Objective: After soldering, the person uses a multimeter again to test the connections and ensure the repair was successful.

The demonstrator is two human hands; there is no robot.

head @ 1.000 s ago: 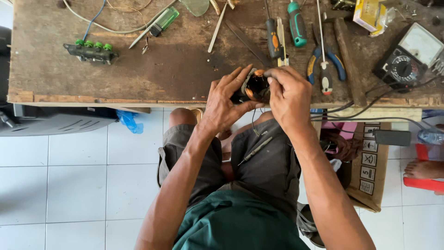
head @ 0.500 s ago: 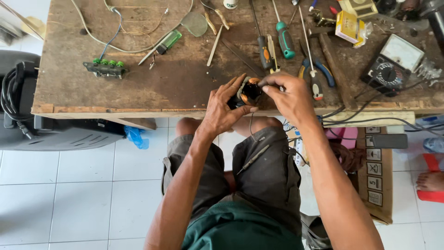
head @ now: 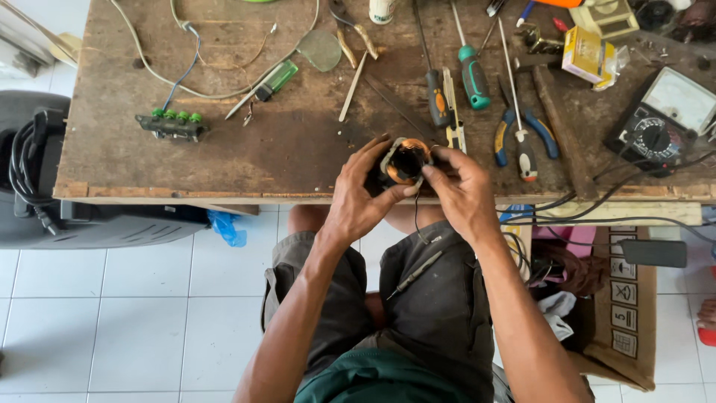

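A small round motor stator with copper-coloured windings and a pale frame (head: 406,160) is held just above the near edge of the worn wooden workbench (head: 298,157), slightly right of that edge's middle. It is clasped from both sides. The left hand (head: 358,195) is curled around its left flank, fingers spread over the top and thumb pressed beneath. The right hand (head: 461,191) is closed against its right flank, thumb and forefinger pinching the rim. The round opening of the stator is turned up toward the camera, so its axis runs roughly toward the viewer. Both hands are equally near, each touching it. A thin dark wire (head: 418,224) hangs from it over the lap. Just behind the right hand, a teal-handled screwdriver (head: 473,75), an orange-and-black screwdriver (head: 435,95) and blue-handled pliers (head: 526,134) lie on the workbench; a black analogue multimeter (head: 660,119) rests near the right edge.
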